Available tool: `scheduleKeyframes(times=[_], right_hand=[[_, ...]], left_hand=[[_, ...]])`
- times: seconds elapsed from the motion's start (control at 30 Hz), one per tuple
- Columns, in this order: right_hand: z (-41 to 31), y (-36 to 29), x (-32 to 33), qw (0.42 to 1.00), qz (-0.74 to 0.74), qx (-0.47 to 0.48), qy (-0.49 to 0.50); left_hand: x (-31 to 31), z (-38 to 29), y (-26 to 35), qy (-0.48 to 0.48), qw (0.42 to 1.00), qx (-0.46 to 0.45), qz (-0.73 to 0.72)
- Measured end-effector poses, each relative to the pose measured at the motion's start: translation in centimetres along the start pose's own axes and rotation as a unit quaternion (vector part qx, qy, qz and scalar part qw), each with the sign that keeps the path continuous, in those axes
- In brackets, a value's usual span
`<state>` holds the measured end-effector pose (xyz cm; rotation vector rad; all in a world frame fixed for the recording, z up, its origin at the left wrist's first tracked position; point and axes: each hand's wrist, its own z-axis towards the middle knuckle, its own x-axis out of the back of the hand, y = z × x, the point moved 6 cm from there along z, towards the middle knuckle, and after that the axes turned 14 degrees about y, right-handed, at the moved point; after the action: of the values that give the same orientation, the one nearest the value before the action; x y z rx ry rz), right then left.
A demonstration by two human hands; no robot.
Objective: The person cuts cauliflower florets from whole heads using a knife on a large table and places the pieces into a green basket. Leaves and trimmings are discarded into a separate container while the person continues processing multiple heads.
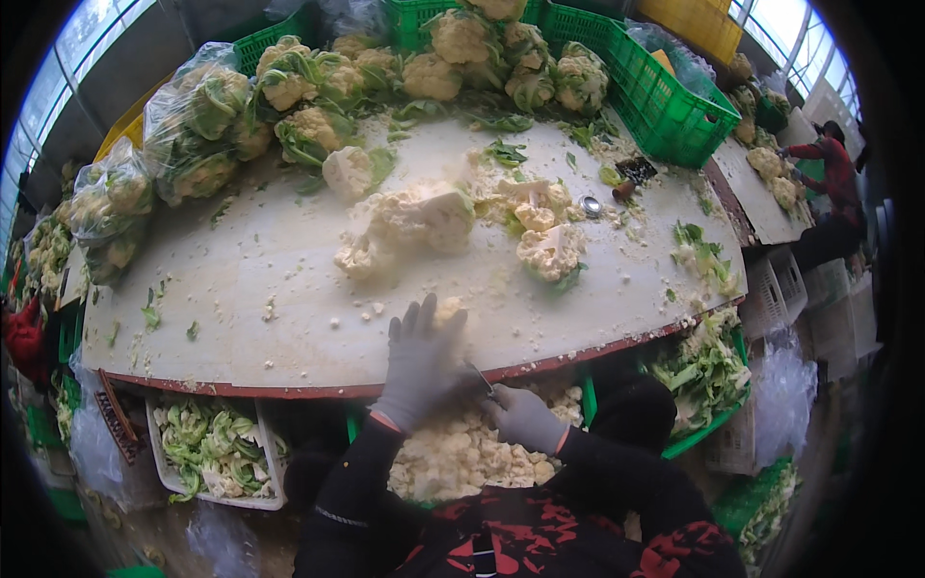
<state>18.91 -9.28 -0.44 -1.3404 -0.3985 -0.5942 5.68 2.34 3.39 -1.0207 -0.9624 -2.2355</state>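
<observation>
My left hand (423,365), in a grey glove, is spread at the table's near edge, blurred, beside a small cauliflower piece (449,311); whether it touches that piece is unclear. Just right of it, my gloved right hand (524,419) is closed around a small knife (478,379), its blade pointing up and left. Below both hands lie many cut cauliflower florets (462,459) in a green crate. Farther in on the white table (274,246) rest large cauliflower chunks (426,217), and right of them trimmed pieces (553,249) with some leaf.
Whole cauliflowers (433,72) and bagged ones (199,130) line the far edge near a green crate (672,101). A round metal object (590,206) lies at right. Leaf trimmings fill a white crate (155,433) and a green one (737,394). A co-worker (831,170) stands far right.
</observation>
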Motion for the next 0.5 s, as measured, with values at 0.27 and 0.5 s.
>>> scheduleKeyframes(times=[0.27,0.5], right_hand=[[-2.8,1.0,2.9,0.956,-0.017,-0.164,-0.242],[4.0,0.1,0.0,0.997,-0.058,-0.038,-0.046]], left_hand=[[-1.1,-0.6,-3.4,0.065,0.977,0.106,-0.172],[-1.4,-1.1,-3.5,0.142,0.96,0.126,-0.206]])
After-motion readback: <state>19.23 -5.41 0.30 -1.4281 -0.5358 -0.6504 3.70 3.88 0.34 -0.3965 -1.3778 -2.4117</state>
